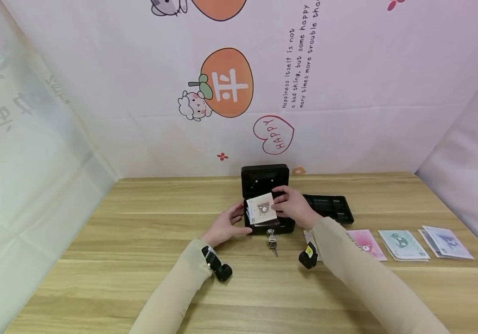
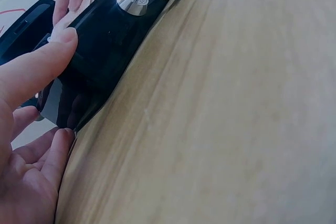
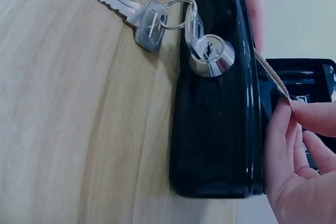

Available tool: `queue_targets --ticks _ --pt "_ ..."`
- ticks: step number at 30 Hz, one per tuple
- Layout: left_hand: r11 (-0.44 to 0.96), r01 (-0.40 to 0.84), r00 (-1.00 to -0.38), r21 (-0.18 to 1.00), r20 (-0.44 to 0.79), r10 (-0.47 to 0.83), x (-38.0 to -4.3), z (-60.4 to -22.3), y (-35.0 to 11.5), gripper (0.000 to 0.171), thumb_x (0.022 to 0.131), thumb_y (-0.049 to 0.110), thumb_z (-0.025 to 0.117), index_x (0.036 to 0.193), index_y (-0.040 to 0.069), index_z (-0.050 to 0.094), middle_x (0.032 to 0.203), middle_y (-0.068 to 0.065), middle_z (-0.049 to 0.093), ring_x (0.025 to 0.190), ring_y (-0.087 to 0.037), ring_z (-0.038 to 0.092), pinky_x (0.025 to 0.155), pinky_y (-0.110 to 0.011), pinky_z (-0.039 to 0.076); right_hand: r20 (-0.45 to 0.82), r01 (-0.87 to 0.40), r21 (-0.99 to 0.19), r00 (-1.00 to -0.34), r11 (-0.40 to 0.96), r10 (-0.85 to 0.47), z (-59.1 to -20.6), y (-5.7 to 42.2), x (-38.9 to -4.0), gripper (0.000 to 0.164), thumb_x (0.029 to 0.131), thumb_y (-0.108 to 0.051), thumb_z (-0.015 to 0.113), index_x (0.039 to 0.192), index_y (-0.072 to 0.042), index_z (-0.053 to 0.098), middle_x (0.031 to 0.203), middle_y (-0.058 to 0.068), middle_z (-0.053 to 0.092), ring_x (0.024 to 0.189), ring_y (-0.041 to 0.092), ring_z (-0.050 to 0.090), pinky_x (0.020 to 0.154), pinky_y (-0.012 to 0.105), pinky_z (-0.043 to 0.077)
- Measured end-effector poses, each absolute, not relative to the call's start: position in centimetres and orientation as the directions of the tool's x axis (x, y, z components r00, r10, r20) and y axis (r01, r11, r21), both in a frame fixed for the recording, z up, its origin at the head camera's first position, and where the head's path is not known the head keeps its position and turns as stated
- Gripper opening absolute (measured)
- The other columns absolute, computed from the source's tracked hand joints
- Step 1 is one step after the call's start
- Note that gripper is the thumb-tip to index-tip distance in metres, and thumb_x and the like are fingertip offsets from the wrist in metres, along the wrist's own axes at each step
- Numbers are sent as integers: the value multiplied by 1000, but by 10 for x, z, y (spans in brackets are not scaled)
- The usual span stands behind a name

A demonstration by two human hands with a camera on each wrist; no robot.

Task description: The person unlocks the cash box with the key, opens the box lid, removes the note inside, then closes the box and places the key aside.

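Observation:
A small black cash box [image 1: 287, 226] stands on the table with its lid [image 1: 264, 181] raised at the back. My left hand [image 1: 224, 226] holds the box at its left end, the thumb over the top rim and the other fingers low against the side. A square cream play banknote [image 1: 261, 211] with an animal picture lies tilted over the box opening. My right hand [image 1: 295, 207] pinches this note's right edge between thumb and fingers. Other paper shows beneath it. A key sits in the front lock [image 3: 212, 59], and a second key [image 3: 149, 24] hangs from its ring.
Right of the box lies a black compartment tray [image 1: 329, 208], partly behind my right hand. Pink notes [image 1: 370, 243], green notes [image 1: 401, 245] and blue-grey notes [image 1: 450, 242] lie in piles at the right, my right sleeve covering part of the pink. A printed cloth [image 1: 147, 134] hangs behind the table.

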State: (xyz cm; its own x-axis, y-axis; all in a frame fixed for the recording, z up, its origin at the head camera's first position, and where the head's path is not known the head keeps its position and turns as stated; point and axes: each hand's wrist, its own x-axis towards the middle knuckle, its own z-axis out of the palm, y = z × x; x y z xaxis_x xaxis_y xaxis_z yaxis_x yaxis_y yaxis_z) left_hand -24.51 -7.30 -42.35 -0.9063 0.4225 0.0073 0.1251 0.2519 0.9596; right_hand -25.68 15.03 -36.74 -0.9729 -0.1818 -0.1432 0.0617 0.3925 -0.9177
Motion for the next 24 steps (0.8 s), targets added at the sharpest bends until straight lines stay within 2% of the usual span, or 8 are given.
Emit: queue_targets --ticks 5,12,17,24 --pt "243 120 -908 962 8 418 -245 -424 -73 91 78 3 76 151 5 21 148 -19 35 136 -31 37 114 -37 33 -151 60 -922 -966 383 -211 -365 158 -253 51 92 1 57 140 -3 41 101 11 55 85 17 60 85 38 57" --pt "245 124 -907 962 10 421 -245 -425 -73 91 78 4 76 151 4 21 148 -19 35 136 -32 37 114 -38 33 -169 83 -930 -962 357 -214 -359 170 -247 52 92 0 57 141 -4 40 105 12 53 86 16 58 82 32 58" --pt "245 122 -905 962 7 425 -245 -425 -73 90 79 5 76 151 5 21 149 -19 35 136 -32 36 114 -38 33 -176 92 -935 -959 343 -223 -357 187 -240 54 93 -2 56 143 -4 37 107 11 51 90 16 57 83 32 57" --pt "253 117 -908 960 1 418 -244 -425 -73 89 80 5 75 151 8 21 150 -18 34 137 -31 36 114 -39 33 -192 107 -944 -947 311 -257 -353 211 -227 55 94 -3 55 143 1 31 105 9 52 85 12 57 77 27 57"
